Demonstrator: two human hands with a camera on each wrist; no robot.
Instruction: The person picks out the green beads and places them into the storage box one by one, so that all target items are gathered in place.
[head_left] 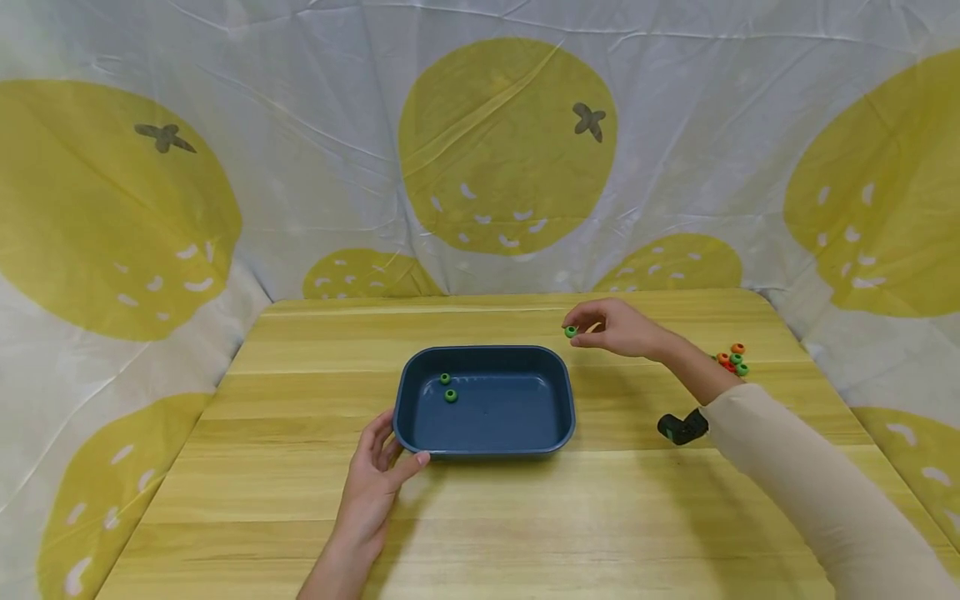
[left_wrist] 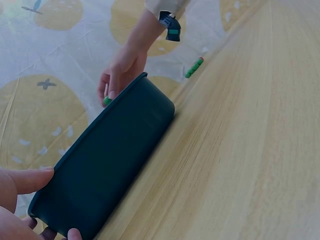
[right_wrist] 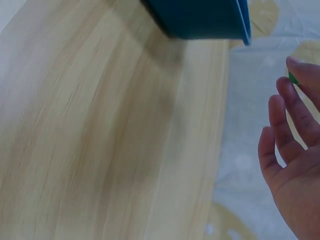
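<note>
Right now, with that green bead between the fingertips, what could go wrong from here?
The green bead could slip: the right hand pinches it by the fingertips, outside the blue box. The left hand grips one corner of the box, so a tug might shift it and roll the two beads inside. The right sleeve might brush the loose beads nearby.

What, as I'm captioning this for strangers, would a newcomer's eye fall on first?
Probably the dark blue tray at mid-scene, with two green beads toward its left. Next, perhaps, the right grip pinching another green bead near its far right corner, while the left grip holds the near left corner. Behind, big yellow round prints likely catch the eye.
</note>
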